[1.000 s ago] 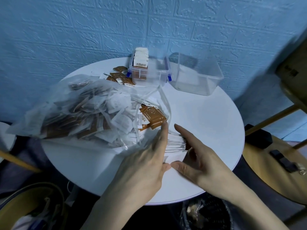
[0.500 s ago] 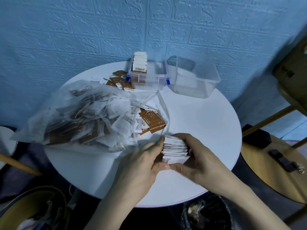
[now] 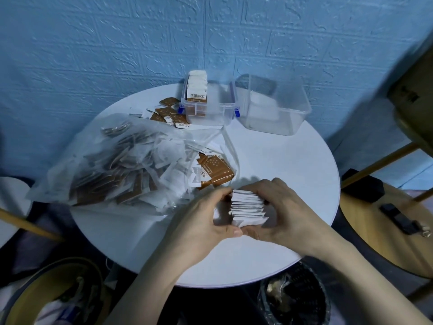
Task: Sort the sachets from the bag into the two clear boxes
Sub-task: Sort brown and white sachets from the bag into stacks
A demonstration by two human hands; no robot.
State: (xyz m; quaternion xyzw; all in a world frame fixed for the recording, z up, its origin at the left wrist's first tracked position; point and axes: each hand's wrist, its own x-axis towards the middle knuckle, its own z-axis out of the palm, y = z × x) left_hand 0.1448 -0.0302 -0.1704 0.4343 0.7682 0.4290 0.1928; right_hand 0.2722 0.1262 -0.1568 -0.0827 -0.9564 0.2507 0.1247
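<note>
At the far edge of the round white table (image 3: 269,160) stand two clear boxes side by side. The box with blue clips (image 3: 209,106) holds a row of white sachets (image 3: 197,89) standing on edge along its left wall. The plain clear box (image 3: 274,109) to its right has something pale lying flat on its bottom; what it is cannot be told. A few brown sachets (image 3: 169,113) lie loose on the table just left of the clipped box. The clear plastic bag (image 3: 124,165) sprawls over the left half of the table, full of mixed brown and white sachets, with several brown ones spilling from its mouth toward the middle.

Near the front edge, both hands close round a stack of white sachets (image 3: 248,208): the left hand (image 3: 201,221) curls its fingers on the stack's left side, the right hand (image 3: 288,212) wraps over the right side, thumbs meeting below.

A second ago the fingers were spread flat over the loose sachets; half a second ago they were gathering them. Now the stack is squeezed tighter and squarer.
</note>
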